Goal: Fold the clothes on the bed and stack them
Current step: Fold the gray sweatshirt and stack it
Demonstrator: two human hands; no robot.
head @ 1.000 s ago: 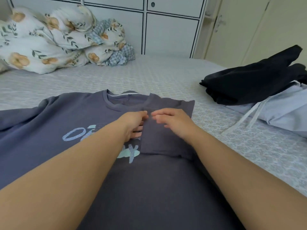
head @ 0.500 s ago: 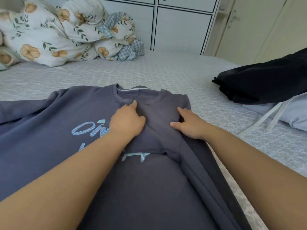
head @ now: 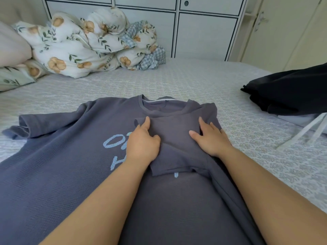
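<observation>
Grey shirt (head: 70, 156): flat on bed (head: 194, 82), right sleeve folded inward. Left hand (head: 143, 144): forefinger extended on sleeve edge. Right hand (head: 210, 138): fingers spread, pressing fold. Dark clothes (head: 286, 92) far right

A grey T-shirt (head: 62, 156) lies flat, front up, on the bed (head: 177, 82), its right sleeve folded in over the chest. On that folded sleeve rest 2 hands: the left hand (head: 142, 144) with forefinger extended, the right hand (head: 210, 138) with fingers spread flat. Right of the T-shirt lie dark clothes (head: 290, 92); beyond it, a floral duvet (head: 85, 45).
</observation>
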